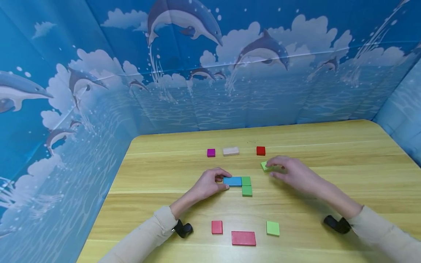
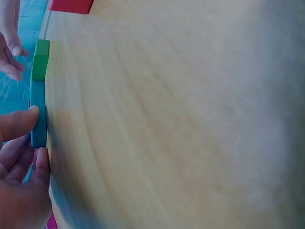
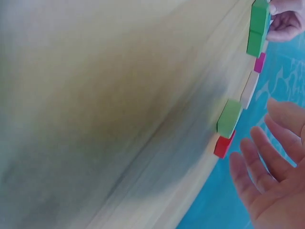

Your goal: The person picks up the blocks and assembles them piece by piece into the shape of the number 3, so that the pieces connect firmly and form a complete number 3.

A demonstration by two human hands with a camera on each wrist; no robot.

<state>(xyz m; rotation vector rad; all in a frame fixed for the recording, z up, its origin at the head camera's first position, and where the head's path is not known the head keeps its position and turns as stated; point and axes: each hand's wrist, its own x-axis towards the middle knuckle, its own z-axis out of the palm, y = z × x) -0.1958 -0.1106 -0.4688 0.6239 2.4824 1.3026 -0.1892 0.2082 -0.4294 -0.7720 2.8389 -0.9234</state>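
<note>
My left hand [image 1: 210, 182] pinches a flat blue block [image 1: 232, 182] at its left end, thumb on the near edge and a finger on the far edge. One green block [image 1: 246, 180] sits against the blue block's right end, with a second green block [image 1: 247, 191] just below it. Over on the right, my right hand [image 1: 292, 173] hovers at a light green block [image 1: 264, 166], partly covering it in the head view. The right wrist view has those fingers [image 3: 264, 148] spread and apart from the light green block [image 3: 229, 119], which lies on the table.
Behind the hands lie a magenta block [image 1: 211, 153], a whitish block [image 1: 231, 151] and a red block [image 1: 261, 151]. Nearer are a pinkish-red square [image 1: 217, 227], a longer pinkish-red block [image 1: 243, 238] and another light green block [image 1: 272, 228]. Dolphin-printed curtains [image 1: 197, 106] border the wooden table [image 1: 158, 153].
</note>
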